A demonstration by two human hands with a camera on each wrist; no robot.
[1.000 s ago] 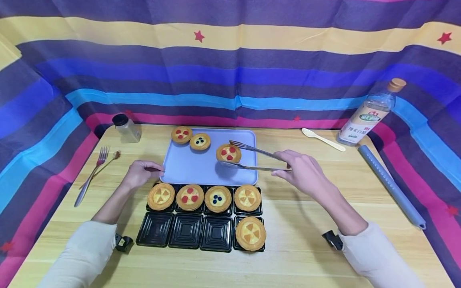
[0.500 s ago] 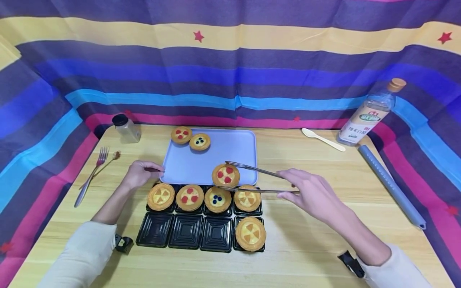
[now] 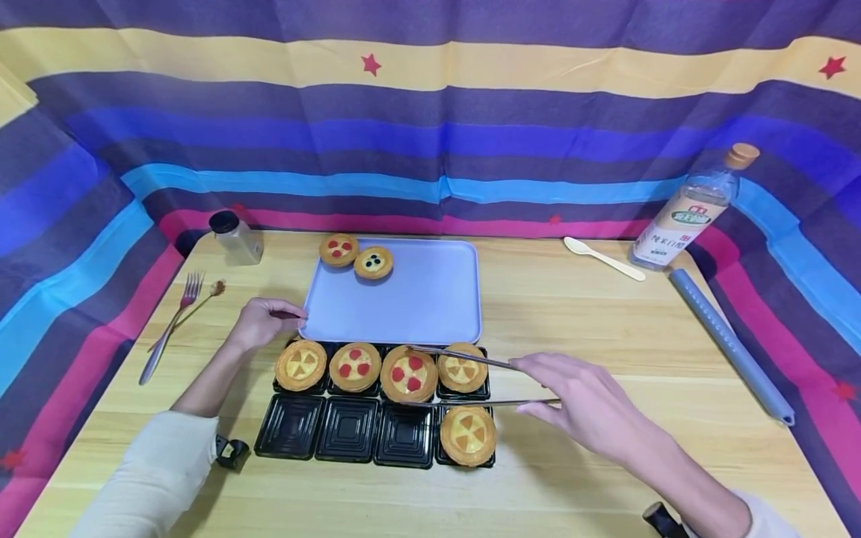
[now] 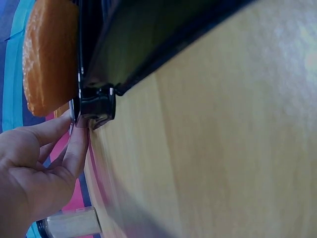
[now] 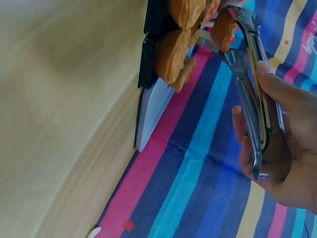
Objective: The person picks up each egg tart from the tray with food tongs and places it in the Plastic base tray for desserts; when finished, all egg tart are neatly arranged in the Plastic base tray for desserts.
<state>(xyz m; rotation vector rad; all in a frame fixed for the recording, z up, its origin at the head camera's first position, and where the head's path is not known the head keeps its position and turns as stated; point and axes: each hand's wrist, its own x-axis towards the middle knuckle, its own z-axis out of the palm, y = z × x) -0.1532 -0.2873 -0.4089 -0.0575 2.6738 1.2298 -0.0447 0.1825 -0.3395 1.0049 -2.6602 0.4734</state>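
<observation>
Red-dotted tart (image 3: 408,373) gripped between the two arms of the metal tongs (image 3: 471,381), held above the black compartment tray (image 3: 350,437), over the third cell of its far row and roughly at the level of the neighbouring tarts. The tart appears light, with a crumbly-looking rim and soft topping; it is best taken across its sides with gentle pressure, since the smooth steel arms could let it slip or crush the crust. The right hand (image 3: 588,403) is closed around the tongs, squeezing them near their hinged end. Three tarts flank the held one in the far row; a yellow tart (image 3: 468,435) occupies the near-right cell, while the other three near cells are bare. The left hand (image 3: 258,323) pinches the near-left corner of the lilac tray (image 3: 430,306), which carries two more tarts at its far-left corner. Elsewhere on the table (image 3: 572,314): a fork (image 3: 168,329), a spice jar (image 3: 235,237), a pale spoon (image 3: 602,258), a bottle (image 3: 693,213).
</observation>
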